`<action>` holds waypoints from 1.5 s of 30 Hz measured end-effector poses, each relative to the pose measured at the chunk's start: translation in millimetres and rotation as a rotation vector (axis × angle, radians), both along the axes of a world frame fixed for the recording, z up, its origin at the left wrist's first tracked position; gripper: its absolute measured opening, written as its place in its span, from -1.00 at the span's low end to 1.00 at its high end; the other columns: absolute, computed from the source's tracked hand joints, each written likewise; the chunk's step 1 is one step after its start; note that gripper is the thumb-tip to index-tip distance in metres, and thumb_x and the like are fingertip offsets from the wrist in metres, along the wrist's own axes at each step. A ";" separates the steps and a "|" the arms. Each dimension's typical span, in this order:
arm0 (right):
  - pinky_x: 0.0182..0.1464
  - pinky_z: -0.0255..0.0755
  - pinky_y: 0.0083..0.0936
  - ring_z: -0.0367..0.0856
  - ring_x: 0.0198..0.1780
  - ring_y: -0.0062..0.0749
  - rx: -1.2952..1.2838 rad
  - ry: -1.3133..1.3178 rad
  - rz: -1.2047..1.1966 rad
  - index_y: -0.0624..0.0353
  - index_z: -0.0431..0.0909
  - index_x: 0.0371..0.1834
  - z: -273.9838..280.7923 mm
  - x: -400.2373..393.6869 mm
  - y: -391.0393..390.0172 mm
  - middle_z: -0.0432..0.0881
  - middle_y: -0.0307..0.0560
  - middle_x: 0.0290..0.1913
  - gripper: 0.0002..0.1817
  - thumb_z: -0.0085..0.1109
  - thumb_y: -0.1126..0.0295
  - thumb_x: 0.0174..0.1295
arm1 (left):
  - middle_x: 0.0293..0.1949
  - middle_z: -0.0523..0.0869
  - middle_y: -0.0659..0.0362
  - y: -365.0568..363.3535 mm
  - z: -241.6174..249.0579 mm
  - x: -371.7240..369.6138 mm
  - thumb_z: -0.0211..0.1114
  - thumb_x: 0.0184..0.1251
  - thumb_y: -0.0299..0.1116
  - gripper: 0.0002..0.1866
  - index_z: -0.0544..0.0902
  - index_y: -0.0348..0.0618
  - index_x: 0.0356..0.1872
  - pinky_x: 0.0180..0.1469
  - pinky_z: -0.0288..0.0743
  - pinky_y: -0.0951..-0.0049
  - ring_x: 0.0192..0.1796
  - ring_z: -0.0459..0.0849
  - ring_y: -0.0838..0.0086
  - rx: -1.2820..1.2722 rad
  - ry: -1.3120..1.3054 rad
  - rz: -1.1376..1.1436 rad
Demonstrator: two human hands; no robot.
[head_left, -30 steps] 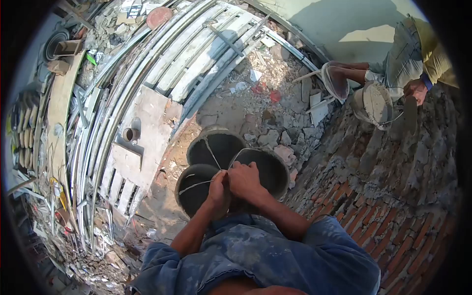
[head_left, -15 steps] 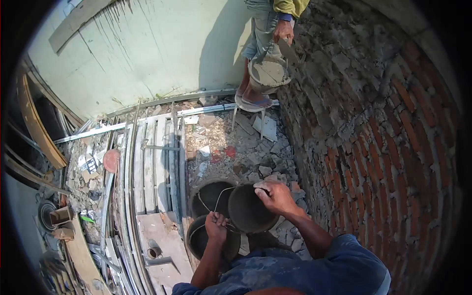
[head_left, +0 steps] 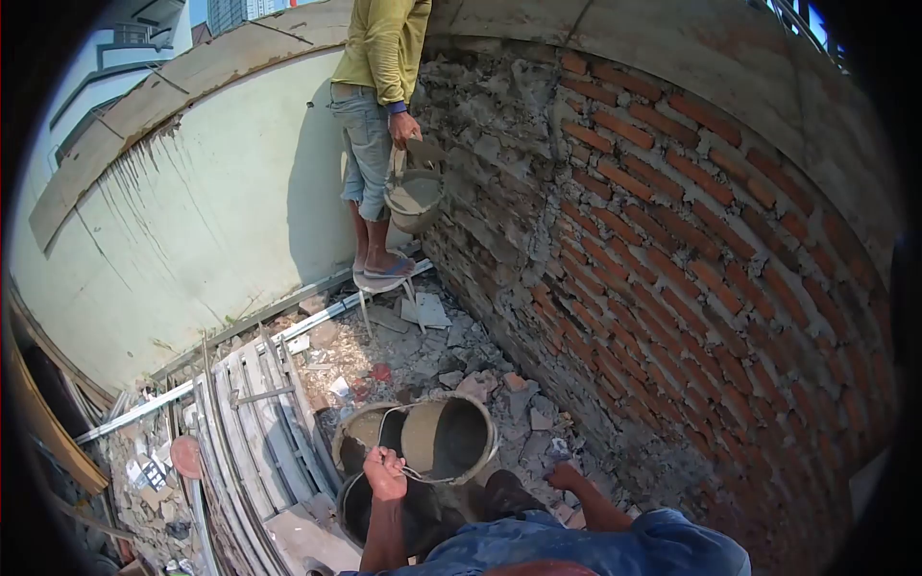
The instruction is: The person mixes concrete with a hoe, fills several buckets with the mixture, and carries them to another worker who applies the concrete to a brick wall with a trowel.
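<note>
My left hand (head_left: pixel 386 472) is closed round the wire handle of a mortar-stained bucket (head_left: pixel 432 437), which is tilted so that its dark inside shows. My right hand (head_left: pixel 567 475) is off the bucket, to its right above the rubble, with its fingers curled in; I see nothing in them. Another bucket (head_left: pixel 348 449) with grey mortar on its inner wall stands behind the tilted one. A third, dark bucket (head_left: pixel 353 514) is below my left wrist, partly hidden by my arm.
A co-worker (head_left: pixel 370 144) stands on a white stool (head_left: pixel 389 278) by the brick wall (head_left: pixel 672 259), holding a mortar bucket (head_left: pixel 415 202) and a trowel. Long slats (head_left: pixel 254 394) lie on the left. Broken rubble (head_left: pixel 523 403) covers the floor.
My right hand has let go of the bucket's rim and moved down to the right. The bucket has turned its opening toward me. My view has tilted up and right.
</note>
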State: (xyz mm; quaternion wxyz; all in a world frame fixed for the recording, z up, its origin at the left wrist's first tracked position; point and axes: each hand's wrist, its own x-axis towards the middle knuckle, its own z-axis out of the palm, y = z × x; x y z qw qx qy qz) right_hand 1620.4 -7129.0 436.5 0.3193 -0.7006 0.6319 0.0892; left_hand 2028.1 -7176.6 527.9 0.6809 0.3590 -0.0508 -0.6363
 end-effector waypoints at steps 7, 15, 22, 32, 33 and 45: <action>-0.23 0.42 -0.33 0.60 -0.23 -0.33 0.135 0.345 0.397 -0.21 0.60 -0.29 -118.9 -90.4 136.8 0.62 -0.20 -0.34 -0.69 0.09 0.05 -0.12 | -0.76 0.24 0.34 19.6 -3.4 -22.3 -0.09 0.22 -0.20 -0.77 0.36 0.01 -0.59 -0.40 0.24 0.40 -0.70 0.22 0.50 0.083 0.049 -0.012; -0.21 0.42 -0.31 0.59 -0.32 -0.27 -0.112 0.164 0.170 0.03 0.58 -0.28 -111.5 -132.0 121.1 0.61 -0.09 -0.39 -0.70 0.17 0.24 -0.13 | -0.74 0.21 0.32 27.7 19.3 -74.5 -0.08 0.21 -0.27 -0.81 0.31 -0.01 -0.58 -0.41 0.15 0.46 -0.69 0.14 0.55 0.156 0.021 0.025; -0.14 0.43 -0.29 0.56 -0.17 0.03 0.059 -0.389 -0.846 0.19 0.60 -0.39 -117.5 -162.7 98.7 0.59 0.19 -0.34 -0.68 0.17 0.18 -0.12 | -0.76 0.22 0.34 18.9 26.8 -97.6 -0.11 0.28 -0.18 -0.72 0.34 0.00 -0.61 -0.35 0.23 0.36 -0.67 0.21 0.49 0.085 -0.065 -0.044; -0.28 0.44 -0.20 0.61 -0.39 -0.20 -0.218 0.184 0.107 0.08 0.61 -0.38 -103.2 -152.0 152.5 0.61 -0.02 -0.44 -0.82 0.16 0.34 -0.08 | -0.73 0.21 0.34 9.5 51.6 -94.4 -0.13 0.29 -0.25 -0.77 0.32 -0.02 -0.56 -0.33 0.22 0.41 -0.66 0.16 0.55 0.068 -0.042 -0.053; -0.25 0.41 -0.21 0.60 -0.36 -0.21 -0.201 0.209 0.123 0.04 0.61 -0.35 -100.9 -143.9 158.2 0.61 -0.04 -0.44 -0.79 0.16 0.29 -0.10 | -0.73 0.21 0.34 7.5 49.4 -92.3 -0.13 0.29 -0.25 -0.77 0.32 -0.02 -0.56 -0.33 0.22 0.41 -0.66 0.16 0.55 0.065 -0.041 -0.065; -0.21 0.37 -0.31 0.58 -0.24 -0.28 -0.183 0.275 0.171 0.03 0.62 -0.36 -62.4 -82.5 201.8 0.62 -0.13 -0.32 -0.74 0.14 0.22 -0.15 | -0.74 0.19 0.33 7.4 13.1 -61.6 -0.19 0.31 -0.23 -0.73 0.31 0.01 -0.58 -0.43 0.13 0.45 -0.65 0.14 0.55 0.140 -0.032 -0.094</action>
